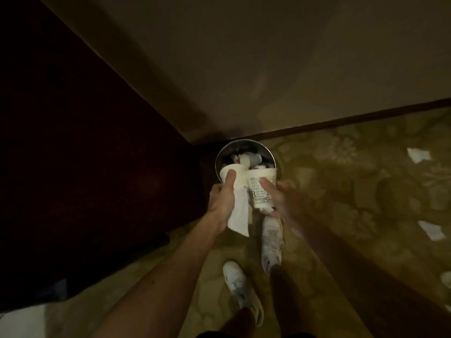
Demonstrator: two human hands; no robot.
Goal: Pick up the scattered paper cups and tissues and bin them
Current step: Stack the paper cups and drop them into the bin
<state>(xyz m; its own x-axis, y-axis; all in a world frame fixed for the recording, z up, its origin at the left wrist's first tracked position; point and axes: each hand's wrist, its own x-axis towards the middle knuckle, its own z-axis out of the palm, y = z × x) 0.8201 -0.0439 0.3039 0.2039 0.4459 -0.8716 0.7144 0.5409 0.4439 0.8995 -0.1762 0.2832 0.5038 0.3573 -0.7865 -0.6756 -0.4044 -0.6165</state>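
Note:
A round metal bin (266, 151) stands in the room's corner, with paper cups (251, 159) and tissues inside. My left hand (223, 198) grips a plain white paper cup (240, 175) together with a white tissue (240, 215) that hangs down below it. My right hand (284, 198) grips a printed paper cup (261, 191), thumb across its side. Both cups are held just at the near rim of the bin.
Loose tissues lie on the patterned carpet at the right (418, 154), (430, 230) and at the far right edge (446, 279). Dark furniture (85, 167) fills the left. A wall with a dark skirting board (353, 119) runs behind the bin. My white shoes (272, 242) stand below.

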